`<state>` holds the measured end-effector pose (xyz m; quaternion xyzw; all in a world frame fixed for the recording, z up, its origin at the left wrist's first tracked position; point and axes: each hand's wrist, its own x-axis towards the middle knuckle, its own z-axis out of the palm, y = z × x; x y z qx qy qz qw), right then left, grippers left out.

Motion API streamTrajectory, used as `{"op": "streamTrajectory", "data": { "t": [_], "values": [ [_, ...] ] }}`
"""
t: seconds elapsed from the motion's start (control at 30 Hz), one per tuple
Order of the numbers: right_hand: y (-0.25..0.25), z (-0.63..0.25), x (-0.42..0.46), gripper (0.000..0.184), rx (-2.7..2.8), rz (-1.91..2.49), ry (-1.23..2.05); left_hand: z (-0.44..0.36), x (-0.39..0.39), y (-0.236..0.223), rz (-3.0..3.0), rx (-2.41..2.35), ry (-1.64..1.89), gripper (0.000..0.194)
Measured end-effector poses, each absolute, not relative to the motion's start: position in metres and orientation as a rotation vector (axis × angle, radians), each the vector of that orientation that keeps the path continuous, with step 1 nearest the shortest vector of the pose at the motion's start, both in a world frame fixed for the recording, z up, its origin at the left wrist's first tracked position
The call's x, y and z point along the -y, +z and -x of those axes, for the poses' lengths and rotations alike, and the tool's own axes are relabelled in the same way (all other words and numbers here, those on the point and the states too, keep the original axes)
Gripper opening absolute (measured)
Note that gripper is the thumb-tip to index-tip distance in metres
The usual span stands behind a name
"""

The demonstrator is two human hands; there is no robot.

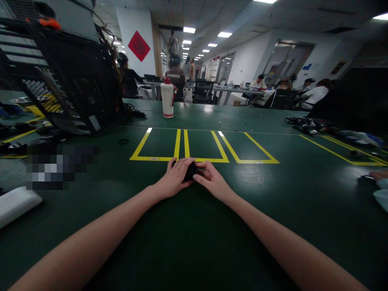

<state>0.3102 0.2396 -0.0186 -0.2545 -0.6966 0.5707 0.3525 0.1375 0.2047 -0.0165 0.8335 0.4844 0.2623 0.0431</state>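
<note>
Both arms reach forward over a dark green table (188, 238), and the hands meet around a small black object (190, 171). My left hand (175, 176) is closed over its left side and top, fingers curved across it. On the other side, my right hand (211, 178) grips it with thumb and bent fingers. Most of the object lies hidden under the fingers, so its kind cannot be made out. It sits at the table surface, just in front of the yellow tape outlines (209, 160).
A black computer case (81, 89) stands at left, near a white object (18, 204). Behind the tape is a white tumbler (167, 99) with a red lid. Cables (306, 124) lie at right, where another person's hand (380, 176) shows. A black ring (123, 141) lies left.
</note>
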Motion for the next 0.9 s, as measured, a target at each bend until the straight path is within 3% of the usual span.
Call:
{"op": "streamTrajectory", "data": {
  "t": [0.13,0.37,0.67,0.9],
  "values": [
    [-0.0189,-0.309,-0.2396,0.024,1.798,0.686,1.415,-0.1385,-0.205,-0.0163,-2.547,-1.487,0.792,0.061],
    [-0.0172,-0.3105,-0.2407,0.035,1.82,0.677,1.449,-0.1389,-0.2028,-0.012,-2.531,-1.484,0.77,0.059],
    [-0.0246,-0.3071,-0.2418,0.019,1.779,0.644,1.338,-0.1389,-0.2065,-0.0181,-2.555,-1.498,0.807,0.061],
    [-0.022,-0.3101,-0.2427,0.033,1.818,0.729,1.372,-0.1383,-0.2047,-0.0158,-2.537,-1.491,0.782,0.062]
  ]
}}
